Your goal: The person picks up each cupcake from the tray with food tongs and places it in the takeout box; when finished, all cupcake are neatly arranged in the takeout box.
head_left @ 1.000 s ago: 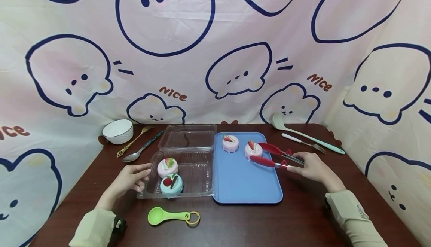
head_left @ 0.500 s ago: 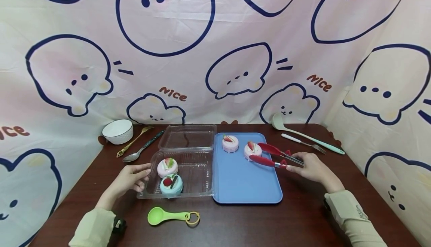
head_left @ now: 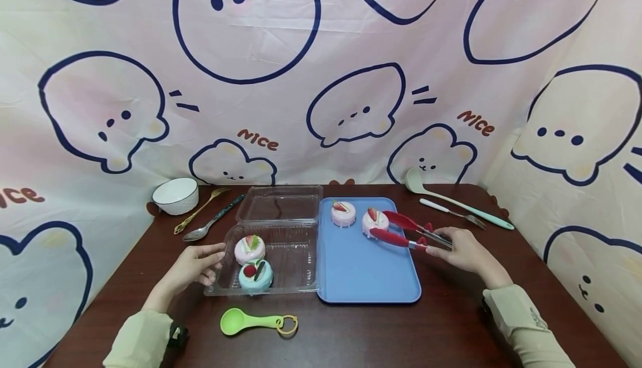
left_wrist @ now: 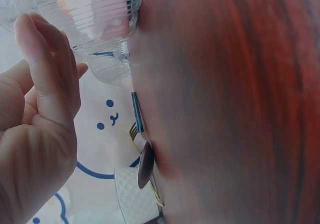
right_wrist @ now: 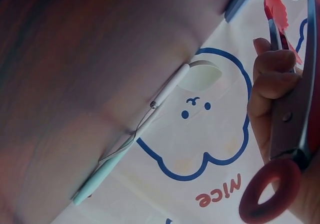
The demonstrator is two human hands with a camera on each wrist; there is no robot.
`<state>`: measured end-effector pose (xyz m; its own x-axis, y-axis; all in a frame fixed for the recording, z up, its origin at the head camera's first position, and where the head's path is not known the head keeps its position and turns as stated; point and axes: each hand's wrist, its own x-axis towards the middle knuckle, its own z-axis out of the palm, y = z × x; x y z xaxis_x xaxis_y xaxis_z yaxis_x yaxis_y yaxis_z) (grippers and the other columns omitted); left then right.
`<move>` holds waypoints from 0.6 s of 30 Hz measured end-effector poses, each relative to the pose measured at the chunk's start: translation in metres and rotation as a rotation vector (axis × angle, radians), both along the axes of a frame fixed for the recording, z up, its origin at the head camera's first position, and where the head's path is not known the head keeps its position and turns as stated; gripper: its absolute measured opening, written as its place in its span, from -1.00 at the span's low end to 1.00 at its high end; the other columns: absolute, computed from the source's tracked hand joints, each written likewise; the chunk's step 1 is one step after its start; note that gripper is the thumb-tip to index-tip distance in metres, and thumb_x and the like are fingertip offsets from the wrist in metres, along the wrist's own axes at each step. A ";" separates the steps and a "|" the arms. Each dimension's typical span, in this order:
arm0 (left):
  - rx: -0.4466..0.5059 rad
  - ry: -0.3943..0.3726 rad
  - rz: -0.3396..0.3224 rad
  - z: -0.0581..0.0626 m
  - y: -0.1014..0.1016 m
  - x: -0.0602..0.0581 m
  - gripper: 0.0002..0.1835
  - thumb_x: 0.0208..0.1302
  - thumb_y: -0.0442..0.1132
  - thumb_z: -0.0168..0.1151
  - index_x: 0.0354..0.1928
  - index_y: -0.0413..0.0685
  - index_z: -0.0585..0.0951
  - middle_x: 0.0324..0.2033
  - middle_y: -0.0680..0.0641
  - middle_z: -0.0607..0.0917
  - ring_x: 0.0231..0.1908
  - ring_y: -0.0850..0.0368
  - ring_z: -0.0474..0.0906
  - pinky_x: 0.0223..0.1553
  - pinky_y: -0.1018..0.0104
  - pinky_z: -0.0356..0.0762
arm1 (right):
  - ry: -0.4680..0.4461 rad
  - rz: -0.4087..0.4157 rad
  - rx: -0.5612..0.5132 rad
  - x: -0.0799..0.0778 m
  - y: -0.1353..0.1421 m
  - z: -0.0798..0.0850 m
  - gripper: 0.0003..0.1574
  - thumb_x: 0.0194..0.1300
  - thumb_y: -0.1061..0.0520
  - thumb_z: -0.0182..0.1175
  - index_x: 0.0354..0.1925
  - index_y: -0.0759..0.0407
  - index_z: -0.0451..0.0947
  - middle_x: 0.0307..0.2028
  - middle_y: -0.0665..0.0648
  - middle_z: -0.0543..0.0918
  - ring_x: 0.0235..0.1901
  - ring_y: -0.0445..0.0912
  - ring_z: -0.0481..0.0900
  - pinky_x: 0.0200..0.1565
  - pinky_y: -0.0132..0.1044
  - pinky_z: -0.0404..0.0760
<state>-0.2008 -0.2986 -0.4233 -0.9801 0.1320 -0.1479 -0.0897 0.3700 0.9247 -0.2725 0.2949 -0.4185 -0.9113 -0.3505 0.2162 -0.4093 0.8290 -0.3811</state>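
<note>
My right hand [head_left: 458,249] grips red-tipped metal tongs [head_left: 401,240] by their arms. The tongs' red tips stand on either side of a pink strawberry-topped cake [head_left: 374,224], which is on the blue tray [head_left: 368,273]. A second pink cake [head_left: 343,214] sits on the tray to its left. My left hand [head_left: 193,267] touches the left rim of the clear plastic box [head_left: 291,256], its fingers loosely bent. Inside that open box are a pink cake [head_left: 249,250] and a light blue cake [head_left: 256,276]. In the right wrist view, the tongs [right_wrist: 295,119] pass through my fingers.
A green measuring spoon [head_left: 251,320] lies in front of the box. At the back left are a white bowl [head_left: 175,196], a gold fork [head_left: 200,212] and a spoon [head_left: 213,220]. A ladle [head_left: 458,206] and a white-handled fork [head_left: 451,212] lie right of the tray.
The tongs and the pink cake between their tips have shifted slightly left on the tray. My left hand and the box stay in place.
</note>
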 end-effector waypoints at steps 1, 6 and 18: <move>0.000 -0.001 0.001 0.000 0.000 0.000 -0.47 0.34 -0.24 0.00 0.23 -0.46 0.23 -0.43 -0.23 0.56 -0.68 0.19 0.48 -0.59 0.27 0.56 | 0.003 0.000 -0.006 0.000 0.000 0.001 -0.20 0.00 -0.27 0.29 -0.06 0.36 0.50 -0.23 0.21 0.60 -0.35 -0.04 0.45 -0.32 -0.15 0.49; -0.010 -0.002 0.011 0.001 0.001 -0.001 -0.47 0.33 -0.23 0.01 0.23 -0.45 0.23 -0.43 -0.23 0.56 -0.67 0.19 0.48 -0.58 0.27 0.56 | 0.001 -0.004 -0.048 0.001 -0.003 0.004 -0.23 0.00 -0.25 0.30 -0.06 0.34 0.50 -0.34 0.14 0.59 -0.42 -0.06 0.41 -0.45 -0.26 0.39; -0.009 -0.001 0.007 0.000 0.000 -0.001 -0.46 0.33 -0.22 0.02 0.23 -0.45 0.24 -0.44 -0.19 0.56 -0.67 0.19 0.48 -0.58 0.26 0.57 | 0.046 0.011 -0.138 0.003 -0.016 0.012 -0.31 0.00 -0.24 0.30 -0.09 0.26 0.53 -0.51 0.01 0.49 -0.52 -0.11 0.36 -0.55 -0.32 0.35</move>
<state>-0.2018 -0.2982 -0.4233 -0.9809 0.1240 -0.1497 -0.0928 0.3778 0.9212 -0.2692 0.2792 -0.4067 -0.8958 -0.3241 0.3041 -0.4372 0.7657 -0.4718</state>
